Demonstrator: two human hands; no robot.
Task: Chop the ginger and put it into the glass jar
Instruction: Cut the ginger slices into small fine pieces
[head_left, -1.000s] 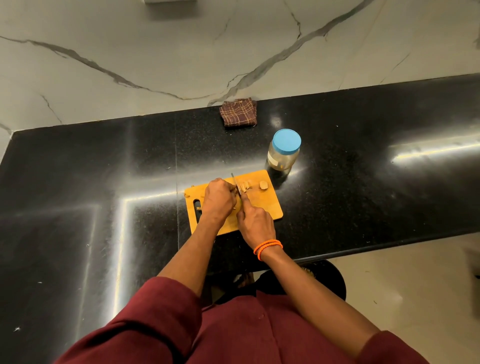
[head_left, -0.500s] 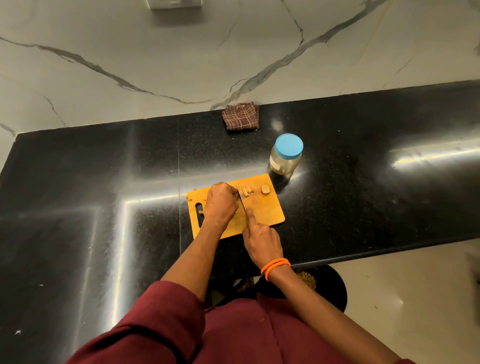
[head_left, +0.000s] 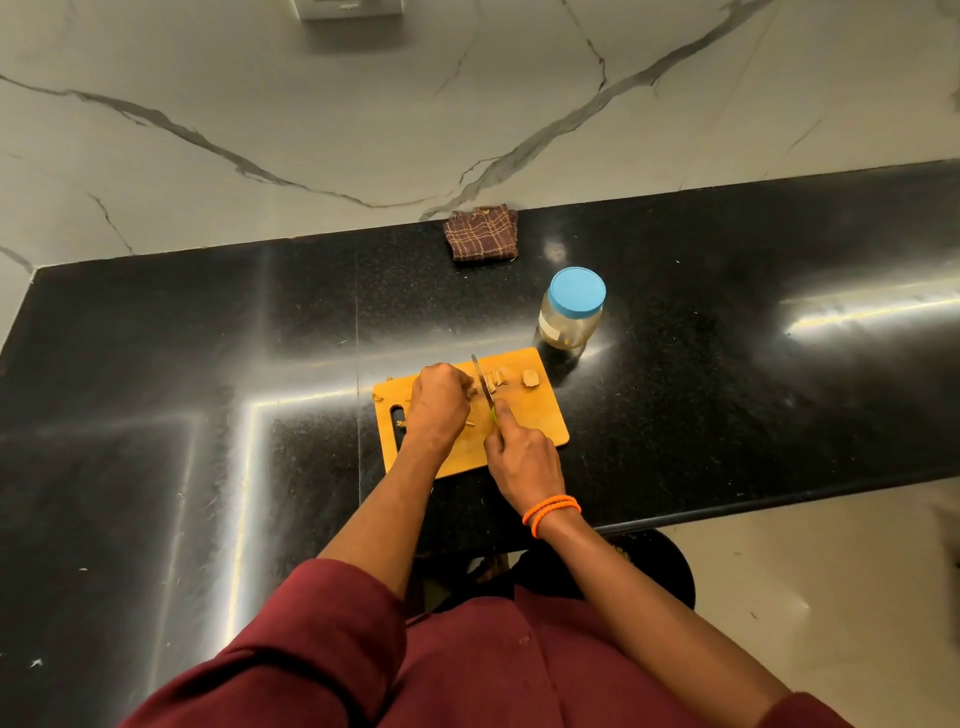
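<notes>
An orange cutting board (head_left: 540, 421) lies on the black counter. My left hand (head_left: 439, 402) curls over a piece of ginger (head_left: 474, 388) and holds it down on the board; most of that piece is hidden. My right hand (head_left: 522, 457) grips a green-handled knife (head_left: 484, 382), its blade standing just right of my left fingers. Cut ginger pieces (head_left: 498, 378) lie right of the blade, and one more chunk (head_left: 530, 378) sits near the board's far right corner. The glass jar (head_left: 569, 314) with a blue lid on stands upright beyond that corner.
A folded brown checked cloth (head_left: 482, 233) lies at the back of the counter (head_left: 182, 364) against the marble wall. The counter's front edge runs just behind my right wrist. A dark round stool (head_left: 660, 566) shows below it on the pale floor.
The knife blade has come up and shifted slightly left toward my left fingers. My left hand stays on the ginger. The camera view has drifted a little.
</notes>
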